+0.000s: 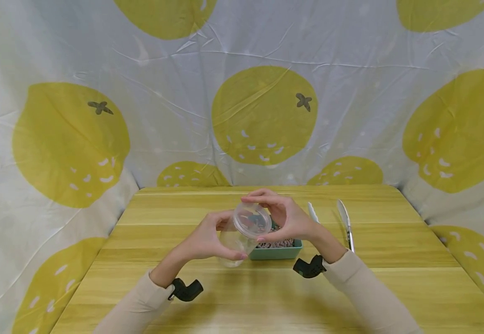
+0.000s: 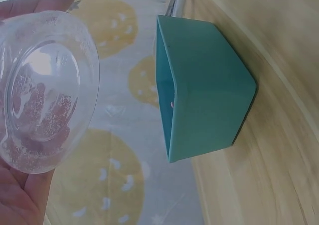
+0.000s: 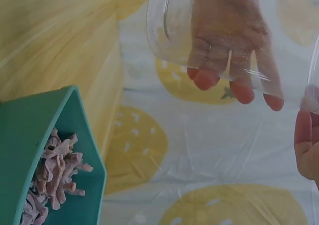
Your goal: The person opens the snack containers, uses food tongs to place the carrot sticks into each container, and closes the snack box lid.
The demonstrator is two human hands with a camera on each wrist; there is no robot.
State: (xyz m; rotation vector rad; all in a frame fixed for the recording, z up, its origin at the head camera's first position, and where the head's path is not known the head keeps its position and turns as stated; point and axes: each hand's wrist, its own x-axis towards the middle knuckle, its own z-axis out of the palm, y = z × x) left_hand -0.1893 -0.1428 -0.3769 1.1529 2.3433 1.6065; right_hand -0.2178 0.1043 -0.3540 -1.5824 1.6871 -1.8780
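A clear plastic jar point(image 1: 234, 243) is held tilted above the table, its body gripped by my left hand point(image 1: 203, 236). In the right wrist view, the left fingers point(image 3: 241, 88) show through the jar wall. My right hand point(image 1: 289, 218) holds the rim of the translucent lid point(image 1: 252, 220) at the jar's mouth, thumb below and fingers above. Whether the lid is fully seated cannot be told. In the left wrist view the jar's base point(image 2: 45, 90) faces the camera. Just behind the hands is a green box point(image 1: 276, 253) containing pinkish-brown strips point(image 3: 61, 170).
Right of the box lie a pale scalloped tip point(image 1: 313, 212) and a long silver utensil point(image 1: 344, 218); the right hand and forearm hide whether they join. The wooden table point(image 1: 167, 218) ends at a lemon-print cloth point(image 1: 175, 106) behind and at both sides.
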